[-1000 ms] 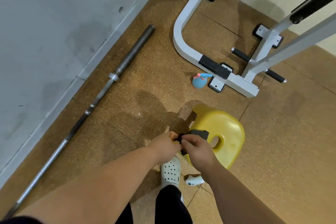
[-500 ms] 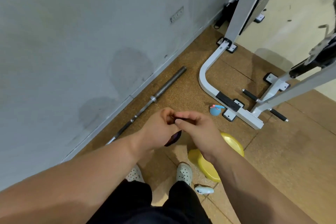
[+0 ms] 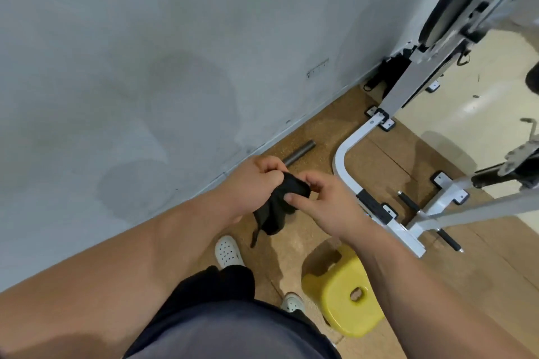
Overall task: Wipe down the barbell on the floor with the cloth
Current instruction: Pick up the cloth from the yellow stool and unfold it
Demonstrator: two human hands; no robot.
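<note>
A black cloth hangs between both hands at chest height, its loose end drooping toward the floor. My left hand grips its upper left part with curled fingers. My right hand pinches its right edge between thumb and fingers. The steel barbell lies on the cork floor along the grey wall; only its far sleeve end shows, the rest is hidden behind my hands and left arm.
A yellow plastic stool stands by my right foot. A white exercise-machine frame with black pegs fills the right side. The grey wall runs along the left. My white perforated shoes stand on the cork floor.
The view has tilted up as I stood straighter; the hands rose with the cloth, which now hangs unfolded. Less of the barbell shows than before.
</note>
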